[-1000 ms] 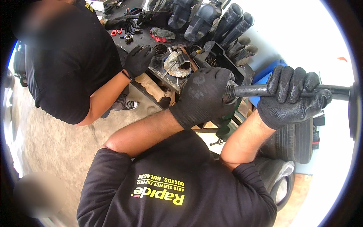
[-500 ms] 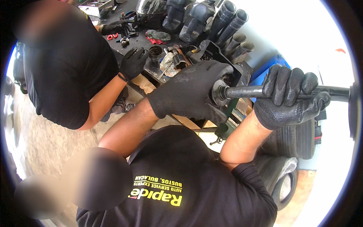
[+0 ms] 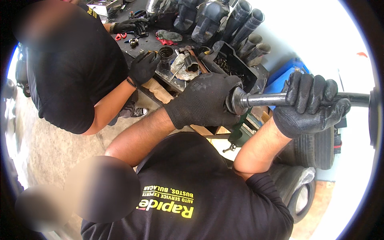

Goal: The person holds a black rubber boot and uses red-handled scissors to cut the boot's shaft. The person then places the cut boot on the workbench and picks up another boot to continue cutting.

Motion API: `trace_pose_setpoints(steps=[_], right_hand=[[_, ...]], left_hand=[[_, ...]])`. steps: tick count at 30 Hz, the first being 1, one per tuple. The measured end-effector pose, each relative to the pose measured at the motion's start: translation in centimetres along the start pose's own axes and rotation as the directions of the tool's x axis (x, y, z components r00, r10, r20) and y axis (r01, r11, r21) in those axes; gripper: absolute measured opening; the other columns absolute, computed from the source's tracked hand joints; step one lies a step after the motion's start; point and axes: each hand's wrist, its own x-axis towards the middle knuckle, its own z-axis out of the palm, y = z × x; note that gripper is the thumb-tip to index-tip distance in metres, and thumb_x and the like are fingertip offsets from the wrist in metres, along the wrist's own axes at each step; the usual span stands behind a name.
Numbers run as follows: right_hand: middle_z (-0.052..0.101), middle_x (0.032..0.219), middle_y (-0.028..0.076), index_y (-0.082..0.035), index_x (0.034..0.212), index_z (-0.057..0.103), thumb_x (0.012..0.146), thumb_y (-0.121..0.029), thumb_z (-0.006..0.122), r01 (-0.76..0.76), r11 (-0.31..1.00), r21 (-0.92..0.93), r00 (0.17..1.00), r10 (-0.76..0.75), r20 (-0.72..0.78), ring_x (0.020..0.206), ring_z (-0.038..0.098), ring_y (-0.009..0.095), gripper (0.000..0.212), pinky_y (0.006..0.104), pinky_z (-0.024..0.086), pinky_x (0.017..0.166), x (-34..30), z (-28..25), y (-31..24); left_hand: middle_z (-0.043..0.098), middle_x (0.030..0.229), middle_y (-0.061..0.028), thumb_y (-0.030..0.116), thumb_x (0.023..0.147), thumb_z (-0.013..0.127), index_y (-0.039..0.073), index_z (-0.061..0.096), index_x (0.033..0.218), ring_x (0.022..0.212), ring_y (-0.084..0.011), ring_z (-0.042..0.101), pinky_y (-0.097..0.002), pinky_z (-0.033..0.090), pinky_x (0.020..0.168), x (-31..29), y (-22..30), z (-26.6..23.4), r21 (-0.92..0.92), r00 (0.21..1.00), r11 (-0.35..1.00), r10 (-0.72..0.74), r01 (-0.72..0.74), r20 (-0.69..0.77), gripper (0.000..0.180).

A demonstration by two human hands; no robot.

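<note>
A black axle shaft (image 3: 266, 99) runs level across the right half of the head view, with a round, cup-like joint end (image 3: 240, 100) at its left. My left hand (image 3: 208, 98), in a black knit glove, is closed round that joint end, its fingertips hidden behind it. My right hand (image 3: 306, 106), in a black coated glove, wraps its fingers about the middle of the shaft. At the right, the shaft runs to a dark round part (image 3: 374, 119) cut off by the picture's rim.
Beyond my hands stands a dark workbench (image 3: 154, 42) with a black bin (image 3: 236, 68), a socket (image 3: 191, 63), a rag (image 3: 168, 36) and black tubes (image 3: 250, 24). A co-worker's gloved hand (image 3: 144, 68) is at its edge. Tyres (image 3: 308, 152) and a blue container (image 3: 286, 78) lie to the right.
My left hand has drawn its fingers in round the joint end, where before they stretched past it. The joint end has shifted slightly right. My right hand keeps its grip.
</note>
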Motion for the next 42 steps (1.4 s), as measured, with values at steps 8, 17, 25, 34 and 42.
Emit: trace_pose_setpoints(steps=[8,17,25,34,42], right_hand=[[0.05,0.058,-0.001,-0.013,0.093,0.061,0.105,-0.056,0.048,0.012,0.999,-0.036,0.999,-0.011,0.035,0.044,0.048,0.013,0.046,0.0335,0.048,0.047,-0.4,-0.2,-0.2],[0.048,0.056,-0.001,-0.013,0.094,0.061,0.108,-0.059,0.041,0.02,0.997,-0.078,1.0,-0.019,0.011,0.043,0.048,0.014,0.051,0.0362,0.048,0.047,-0.3,-0.3,-0.7],[0.054,0.061,0.001,-0.011,0.092,0.064,0.106,-0.046,0.05,0.022,0.999,-0.032,1.0,-0.021,0.006,0.047,0.049,0.012,0.04,0.0306,0.045,0.047,-0.5,-0.4,-0.6],[0.048,0.058,-0.002,-0.014,0.087,0.06,0.108,-0.049,0.046,0.028,0.999,-0.034,0.996,-0.031,-0.086,0.044,0.045,0.01,0.044,0.0287,0.04,0.041,-1.0,-1.3,-1.5],[0.047,0.055,-0.001,-0.012,0.089,0.055,0.107,-0.042,0.051,0.041,0.998,-0.047,0.995,-0.045,-0.087,0.039,0.041,0.01,0.035,0.0252,0.036,0.037,-0.9,-0.5,-1.1]], left_hand=[[0.073,0.105,-0.0152,0.04,0.066,0.093,0.008,0.067,0.115,0.097,-0.0369,0.072,-0.0462,0.056,0.088,0.2,0.0,1.0,-0.023,1.0,1.0,-0.015,0.015,0.001,0.064],[0.071,0.116,-0.0157,0.031,0.07,0.094,0.004,0.066,0.123,0.11,-0.033,0.07,-0.0418,0.055,0.094,1.5,-1.0,-0.3,-0.364,0.99,0.927,0.123,-0.092,0.065,0.065],[0.074,0.11,-0.0163,0.025,0.078,0.084,0.0,0.072,0.113,0.104,-0.0301,0.072,-0.0404,0.055,0.096,3.7,-1.3,-3.0,-0.235,0.938,0.951,0.257,-0.202,0.234,0.044],[0.074,0.104,-0.016,0.022,0.079,0.081,0.0,0.074,0.107,0.095,-0.0291,0.073,-0.0396,0.056,0.089,3.2,-0.4,-2.1,-0.348,0.948,0.922,0.249,-0.169,0.197,0.036],[0.072,0.09,-0.0179,0.024,0.076,0.08,-0.001,0.072,0.099,0.081,-0.0301,0.071,-0.0396,0.055,0.077,2.9,-0.7,-1.9,-0.348,0.955,0.911,0.275,-0.221,0.112,0.035]])
